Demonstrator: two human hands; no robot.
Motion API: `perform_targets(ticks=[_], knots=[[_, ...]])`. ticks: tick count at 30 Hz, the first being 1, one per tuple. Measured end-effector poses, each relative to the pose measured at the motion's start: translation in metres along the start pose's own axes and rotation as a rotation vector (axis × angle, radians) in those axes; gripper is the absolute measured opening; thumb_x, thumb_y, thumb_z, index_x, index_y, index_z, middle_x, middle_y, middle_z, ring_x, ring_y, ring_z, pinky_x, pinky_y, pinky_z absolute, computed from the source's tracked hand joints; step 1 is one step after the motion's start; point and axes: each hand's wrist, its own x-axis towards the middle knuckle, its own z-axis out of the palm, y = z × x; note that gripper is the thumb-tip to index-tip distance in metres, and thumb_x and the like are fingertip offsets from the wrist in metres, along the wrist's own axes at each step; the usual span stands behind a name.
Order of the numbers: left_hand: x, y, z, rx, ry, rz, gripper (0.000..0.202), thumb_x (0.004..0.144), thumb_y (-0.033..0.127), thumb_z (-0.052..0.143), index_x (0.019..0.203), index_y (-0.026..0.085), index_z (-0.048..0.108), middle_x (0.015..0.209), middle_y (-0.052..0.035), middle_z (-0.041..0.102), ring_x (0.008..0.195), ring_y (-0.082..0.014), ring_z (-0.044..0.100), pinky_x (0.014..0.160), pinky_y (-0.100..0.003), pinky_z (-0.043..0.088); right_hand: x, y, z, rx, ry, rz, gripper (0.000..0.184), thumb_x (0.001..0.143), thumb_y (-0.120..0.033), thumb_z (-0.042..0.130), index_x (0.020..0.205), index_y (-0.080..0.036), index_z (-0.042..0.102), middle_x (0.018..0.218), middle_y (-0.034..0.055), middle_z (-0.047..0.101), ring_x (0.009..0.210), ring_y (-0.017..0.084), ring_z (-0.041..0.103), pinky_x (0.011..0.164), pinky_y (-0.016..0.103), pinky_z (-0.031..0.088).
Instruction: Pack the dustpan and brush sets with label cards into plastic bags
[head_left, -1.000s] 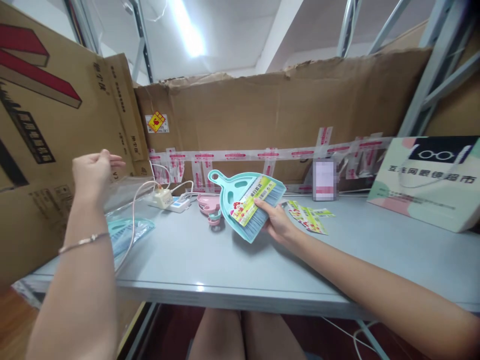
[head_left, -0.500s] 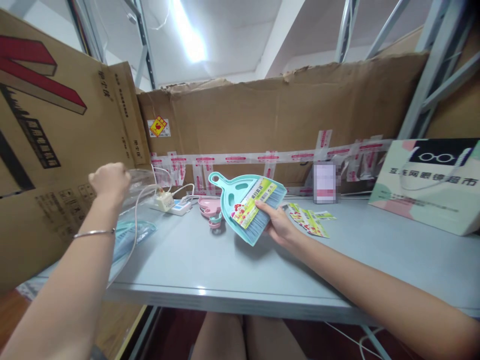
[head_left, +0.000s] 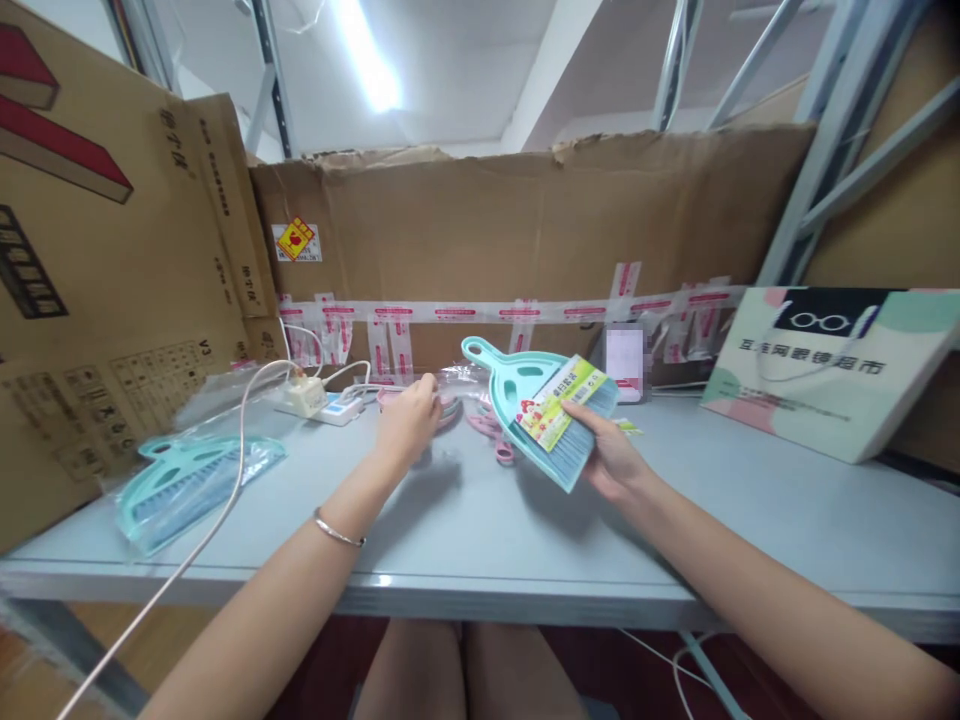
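My right hand (head_left: 611, 455) grips a mint-green dustpan (head_left: 517, 375) with a blue-bristled brush (head_left: 568, 455) nested in it. Its thumb presses on a printed yellow-green card (head_left: 559, 405); the other fingers are behind. The set is held tilted above the table, handle towards the upper left. My left hand (head_left: 409, 420), with a bracelet on the wrist, is closed among small pink items at mid-table; the fingers hide what they hold. A pink piece with a ring end (head_left: 495, 435) lies to its right. Another mint dustpan set in clear plastic (head_left: 199, 485) lies on the left.
A power strip (head_left: 337, 408) with a plug and white cable (head_left: 244, 430) is behind my left arm. Large cardboard boxes (head_left: 450, 240) wall the back and left of the grey table (head_left: 300, 540). A phone-like upright object (head_left: 624, 362) and an eyewear box (head_left: 817, 370) stand right.
My left hand has moved from the far left to the pink items in the middle. The view has turned slightly right. My right hand still holds the dustpan set, now covering most of the loose cards.
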Motion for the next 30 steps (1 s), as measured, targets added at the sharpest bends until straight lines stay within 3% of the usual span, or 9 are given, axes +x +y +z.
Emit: perform_targets(ticks=[5,10,12,18,24,30], knots=[[-0.006,-0.014,0.006,-0.155,-0.014,-0.098,0.019,0.082,0.017,0.046,0.100,0.019,0.048,0.071,-0.0037,0.063,0.071,-0.0216,0.060,0.058,-0.026,0.035,-0.009,-0.006,-0.001,-0.099,0.006,0.344,0.037,0.084,-0.017,0.048,0.120,-0.010,0.052,0.095,0.0130,0.071,0.082,0.022,0.069,0.085,0.040,0.053],[-0.006,-0.027,0.004,-0.235,0.027,-0.180,0.023,0.078,0.013,0.046,0.100,0.019,0.047,0.060,0.0016,0.055,0.062,-0.0187,0.056,0.058,-0.025,0.035,-0.014,-0.009,0.001,-0.240,-0.023,0.531,0.034,0.083,-0.012,0.050,0.116,-0.006,0.054,0.081,0.0119,0.072,0.062,0.018,0.069,0.074,0.035,0.057],[-0.006,-0.027,0.003,-0.263,0.033,-0.161,0.022,0.077,0.012,0.046,0.098,0.019,0.047,0.057,0.0030,0.052,0.061,-0.0180,0.055,0.057,-0.025,0.034,-0.012,-0.006,-0.001,-0.225,-0.010,0.511,0.033,0.082,-0.010,0.052,0.115,-0.006,0.054,0.082,0.0123,0.072,0.064,0.019,0.069,0.073,0.035,0.057],[-0.010,-0.017,0.008,-0.323,0.021,0.006,0.012,0.076,0.015,0.048,0.087,0.020,0.045,0.052,0.0061,0.046,0.055,-0.0148,0.049,0.055,-0.024,0.031,0.002,0.012,-0.005,-0.085,0.187,0.307,0.028,0.078,-0.006,0.055,0.106,-0.007,0.058,0.086,0.0140,0.071,0.075,0.022,0.070,0.072,0.036,0.058],[-0.015,-0.004,0.018,-0.347,-0.087,0.234,0.003,0.077,0.016,0.050,0.076,0.019,0.048,0.051,0.0067,0.042,0.048,-0.0110,0.041,0.050,-0.022,0.027,0.010,0.030,-0.007,0.041,0.210,0.189,0.033,0.074,-0.005,0.060,0.106,-0.013,0.059,0.089,0.0090,0.072,0.079,0.022,0.069,0.074,0.038,0.058],[-0.016,-0.001,0.016,-0.351,-0.054,0.263,0.007,0.082,0.020,0.046,0.078,0.018,0.052,0.053,0.0051,0.045,0.050,-0.0109,0.041,0.052,-0.023,0.028,0.009,0.044,0.004,0.050,0.270,0.090,0.033,0.074,-0.005,0.060,0.105,-0.016,0.060,0.090,0.0051,0.072,0.078,0.020,0.069,0.077,0.037,0.057]])
